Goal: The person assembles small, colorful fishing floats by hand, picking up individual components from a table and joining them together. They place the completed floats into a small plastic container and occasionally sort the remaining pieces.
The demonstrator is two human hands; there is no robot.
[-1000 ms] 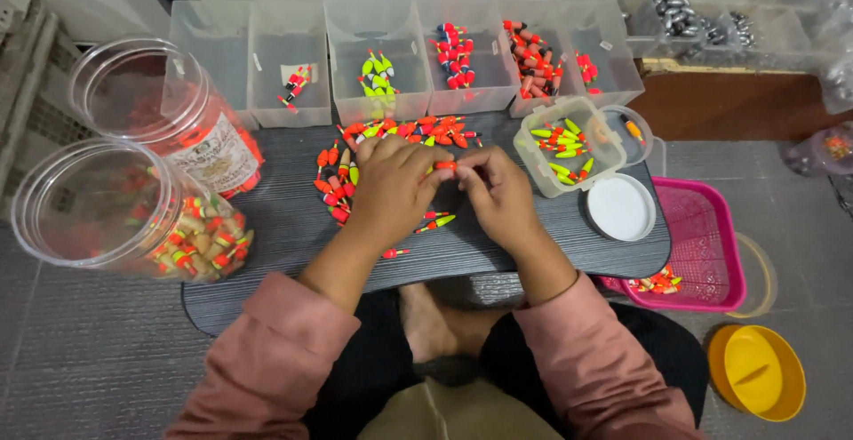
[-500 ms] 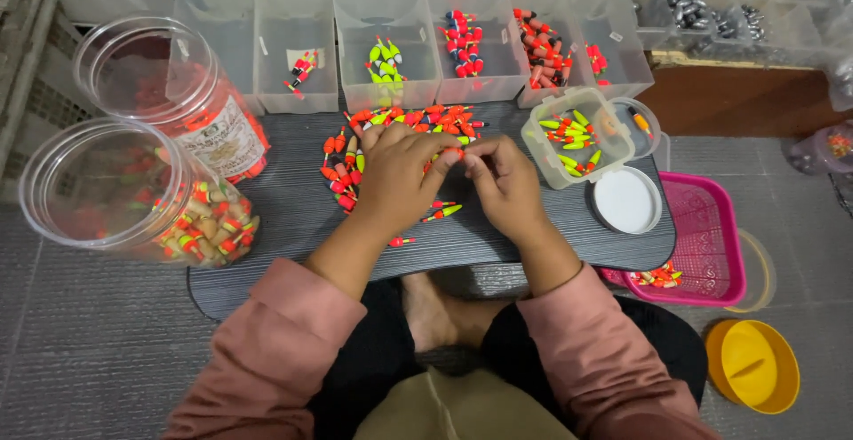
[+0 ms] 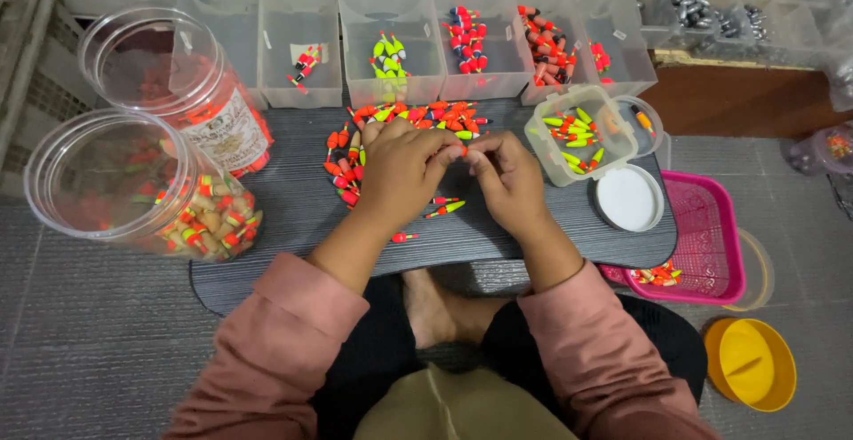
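Note:
My left hand point(image 3: 400, 169) and my right hand point(image 3: 506, 178) meet fingertip to fingertip over a dark grey board point(image 3: 293, 218), pinching a small fishing float that the fingers mostly hide. A heap of orange, red and yellow-green floats point(image 3: 426, 118) lies just beyond my hands. Three loose floats point(image 3: 442, 207) rest on the board under my wrists. A small square tub of yellow-green floats point(image 3: 579, 133) stands right of my right hand.
Clear sorting bins point(image 3: 391, 40) line the back, some with floats. Two big clear jars point(image 3: 133, 191) lie at the left. A white lid point(image 3: 627, 198), a pink basket point(image 3: 711, 236) and a yellow bowl point(image 3: 751, 364) sit at the right.
The view has shifted a little. Both hands stay together over the board, the fingers working at one float.

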